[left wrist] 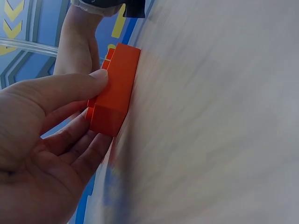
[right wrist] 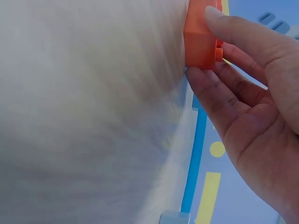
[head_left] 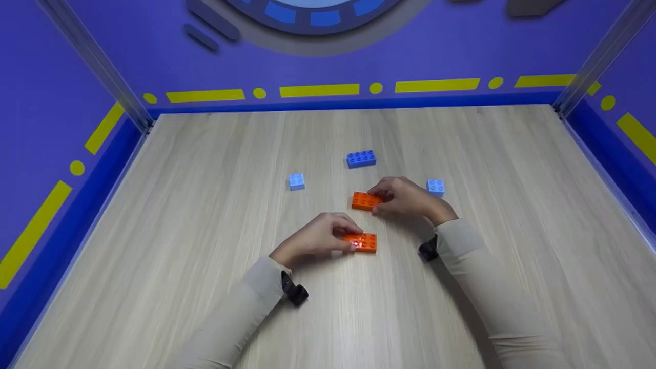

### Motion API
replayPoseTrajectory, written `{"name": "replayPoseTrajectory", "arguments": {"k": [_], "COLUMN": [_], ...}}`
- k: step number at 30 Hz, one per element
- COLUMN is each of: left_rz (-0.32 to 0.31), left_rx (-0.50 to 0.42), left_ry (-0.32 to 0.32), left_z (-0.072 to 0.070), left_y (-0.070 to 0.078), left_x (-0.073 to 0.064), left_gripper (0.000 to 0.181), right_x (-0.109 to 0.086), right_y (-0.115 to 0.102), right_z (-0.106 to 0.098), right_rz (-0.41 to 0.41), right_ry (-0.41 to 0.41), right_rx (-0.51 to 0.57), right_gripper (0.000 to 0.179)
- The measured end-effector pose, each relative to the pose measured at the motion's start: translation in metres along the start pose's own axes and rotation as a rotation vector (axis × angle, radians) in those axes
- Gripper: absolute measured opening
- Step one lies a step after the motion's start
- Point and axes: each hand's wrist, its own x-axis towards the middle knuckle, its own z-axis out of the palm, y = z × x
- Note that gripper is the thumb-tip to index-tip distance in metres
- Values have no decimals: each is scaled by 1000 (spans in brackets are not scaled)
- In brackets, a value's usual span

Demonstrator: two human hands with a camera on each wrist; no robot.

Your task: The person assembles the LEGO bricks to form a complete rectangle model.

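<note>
Two orange toy building bricks lie on the wooden tabletop, one a little behind the other. My left hand pinches the nearer orange brick at its left end, thumb on the near side. In the left wrist view that brick rests flat against the table, studs facing up. My right hand grips the farther orange brick by its right end. The right wrist view shows the thumb on one long side of this brick, with the other fingers round its end and far side.
A darker blue brick lies behind the orange ones. One small light blue brick is to the left, another light blue brick just beyond my right wrist. Purple-blue walls border the table at the back and sides.
</note>
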Motion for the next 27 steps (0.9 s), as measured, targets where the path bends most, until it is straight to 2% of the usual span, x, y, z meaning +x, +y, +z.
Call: {"name": "replayPoseTrajectory", "arguments": {"k": [18, 22, 27], "left_rz": [-24, -34, -14], "left_rx": [9, 11, 22], "left_ry": [22, 27, 40], "left_z": [-11, -13, -15], "left_y": [-6, -7, -8], "left_x": [-1, -1, 0], "left_gripper": [31, 32, 32], "right_x": [-9, -11, -13], "right_y": [-2, 0, 2], "right_z": [-2, -3, -4], "right_rz": [13, -1, -30], "right_ry": [-20, -22, -17], "right_rx": [0, -10, -11], "right_gripper": [38, 38, 38]}}
